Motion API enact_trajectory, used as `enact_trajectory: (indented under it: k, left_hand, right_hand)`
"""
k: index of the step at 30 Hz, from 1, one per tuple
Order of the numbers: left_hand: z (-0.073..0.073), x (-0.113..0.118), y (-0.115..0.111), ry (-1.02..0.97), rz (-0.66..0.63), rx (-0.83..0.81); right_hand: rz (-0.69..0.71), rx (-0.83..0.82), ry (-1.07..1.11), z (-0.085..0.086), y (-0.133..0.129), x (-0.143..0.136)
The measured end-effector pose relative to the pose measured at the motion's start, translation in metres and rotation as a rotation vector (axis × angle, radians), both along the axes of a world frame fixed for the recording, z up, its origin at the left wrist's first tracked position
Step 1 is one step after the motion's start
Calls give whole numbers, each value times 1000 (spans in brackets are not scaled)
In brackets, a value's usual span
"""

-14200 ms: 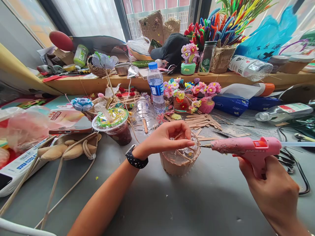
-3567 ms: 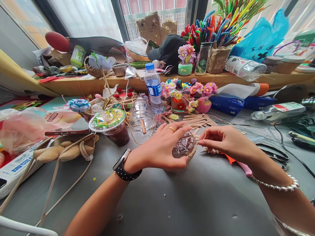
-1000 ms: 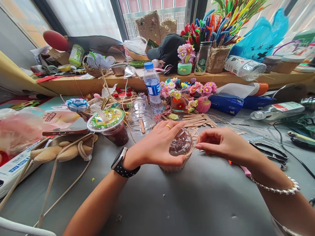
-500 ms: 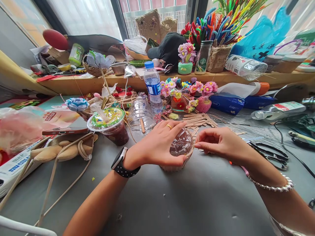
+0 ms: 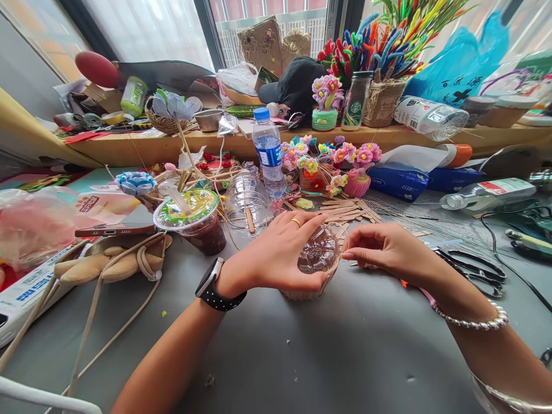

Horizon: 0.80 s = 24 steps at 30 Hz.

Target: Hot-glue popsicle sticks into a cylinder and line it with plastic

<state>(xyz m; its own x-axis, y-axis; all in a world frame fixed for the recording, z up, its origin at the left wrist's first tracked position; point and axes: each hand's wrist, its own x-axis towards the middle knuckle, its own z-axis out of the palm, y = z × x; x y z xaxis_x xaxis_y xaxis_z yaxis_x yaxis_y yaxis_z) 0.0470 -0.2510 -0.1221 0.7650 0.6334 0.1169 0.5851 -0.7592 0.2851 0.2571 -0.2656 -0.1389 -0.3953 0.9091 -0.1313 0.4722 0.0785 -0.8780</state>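
Observation:
Under my left hand [image 5: 282,247] is a round clear plastic piece, like a cut bottle bottom [image 5: 321,253], with a tan band around its side. My left thumb and fingers grip it across the near and far sides, hiding its left part. At its right edge my right hand [image 5: 373,247] is closed in a pinch, thumb against forefinger. What the pinch holds is too small to make out, perhaps a thin strand. Beneath the right hand, a slim tool with an orange and pink part [image 5: 416,290] is partly hidden.
Black scissors [image 5: 474,270] lie to the right. Flat wooden sticks [image 5: 349,211] are spread behind the hands. A lidded drink cup [image 5: 190,221], a clear cut bottle [image 5: 246,201] and a water bottle [image 5: 268,152] stand or lie left of centre. A cord bag [image 5: 112,264] is at left.
Almost nothing differs. My right forearm and bracelet have shifted slightly up and left; both hands stay at the plastic piece.

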Motion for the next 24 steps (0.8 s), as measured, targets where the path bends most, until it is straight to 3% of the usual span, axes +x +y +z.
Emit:
enact_trajectory:
  k: [11, 24]
  left_hand:
    - [0, 1, 0, 14, 2, 11]
    - [-1, 1, 0, 30, 3, 27]
  right_hand:
    - [-2, 86, -60, 2, -2, -2]
    - [6, 63, -52, 2, -3, -2]
